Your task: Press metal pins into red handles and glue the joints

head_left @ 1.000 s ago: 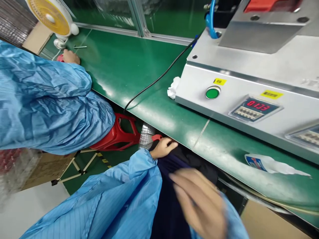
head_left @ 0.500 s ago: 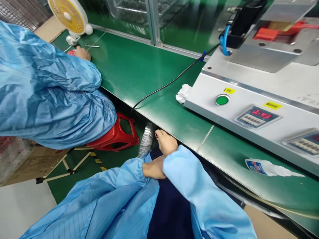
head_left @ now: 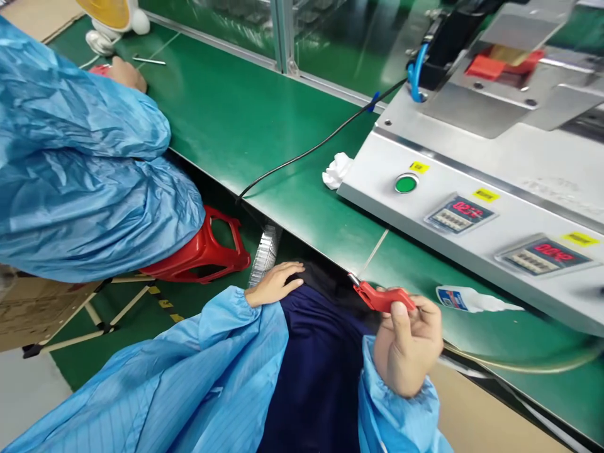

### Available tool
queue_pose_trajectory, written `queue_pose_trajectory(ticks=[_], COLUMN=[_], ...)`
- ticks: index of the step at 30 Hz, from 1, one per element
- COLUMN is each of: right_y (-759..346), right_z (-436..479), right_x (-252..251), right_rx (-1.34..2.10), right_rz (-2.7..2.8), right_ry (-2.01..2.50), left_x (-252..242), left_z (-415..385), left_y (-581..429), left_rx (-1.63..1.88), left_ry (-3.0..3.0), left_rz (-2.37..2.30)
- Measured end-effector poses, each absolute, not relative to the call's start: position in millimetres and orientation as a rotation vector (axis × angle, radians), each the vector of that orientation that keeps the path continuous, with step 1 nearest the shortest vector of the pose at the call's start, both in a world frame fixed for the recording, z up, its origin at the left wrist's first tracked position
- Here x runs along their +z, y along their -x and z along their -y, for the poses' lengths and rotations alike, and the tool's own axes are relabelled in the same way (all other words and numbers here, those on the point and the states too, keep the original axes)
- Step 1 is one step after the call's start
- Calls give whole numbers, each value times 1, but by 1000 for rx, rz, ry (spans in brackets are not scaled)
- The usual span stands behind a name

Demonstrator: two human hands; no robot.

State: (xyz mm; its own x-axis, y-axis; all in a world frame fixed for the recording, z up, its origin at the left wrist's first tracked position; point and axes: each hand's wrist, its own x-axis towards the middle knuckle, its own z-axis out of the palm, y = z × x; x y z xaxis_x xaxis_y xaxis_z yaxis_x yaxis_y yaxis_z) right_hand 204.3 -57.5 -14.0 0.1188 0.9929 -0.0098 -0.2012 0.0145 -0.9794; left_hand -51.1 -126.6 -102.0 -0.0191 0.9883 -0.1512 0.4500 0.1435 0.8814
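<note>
My right hand (head_left: pixel 413 336) pinches a red angled plastic piece with a metal tip (head_left: pixel 384 299) between thumb and fingers. The piece is held over the near edge of the green bench, its metal end pointing up and to the left; its exact kind is unclear. My left hand (head_left: pixel 275 284) lies flat on dark blue cloth over my lap, fingers stretched out, with nothing in it. Just beyond that hand, below the bench edge, is a ribbed silvery object (head_left: pixel 265 255). A white squeeze bottle (head_left: pixel 472 299) lies on the bench to the right of the red piece.
A grey machine (head_left: pixel 406 157) with a green button and red digital displays stands at right; another red part (head_left: pixel 486 66) sits in it. Crumpled white paper (head_left: pixel 337 171) and a black cable (head_left: pixel 306 153) lie on the bench. A co-worker's blue sleeve (head_left: pixel 94 113) and red stool (head_left: pixel 189 258) are left.
My right hand has moved right and up from beside my lap, bringing the red piece into full view. My left hand has uncrossed from under the right arm and spread on my lap. The displays changed.
</note>
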Motion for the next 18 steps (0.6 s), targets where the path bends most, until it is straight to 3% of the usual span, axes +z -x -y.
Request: queue_pose_trajectory(ticks=[8,18], right_y=[-181,-171], right_z=[63,67], right_x=[5,13], right_rx=[1534,1651], right_rz=[664,453], right_ry=[1067,1034], left_x=[-21,-3], left_z=[103,55], left_y=[15,-16], left_rx=[1180,1351], left_ry=[-1183,-1166], left_rz=[-1214,-1093])
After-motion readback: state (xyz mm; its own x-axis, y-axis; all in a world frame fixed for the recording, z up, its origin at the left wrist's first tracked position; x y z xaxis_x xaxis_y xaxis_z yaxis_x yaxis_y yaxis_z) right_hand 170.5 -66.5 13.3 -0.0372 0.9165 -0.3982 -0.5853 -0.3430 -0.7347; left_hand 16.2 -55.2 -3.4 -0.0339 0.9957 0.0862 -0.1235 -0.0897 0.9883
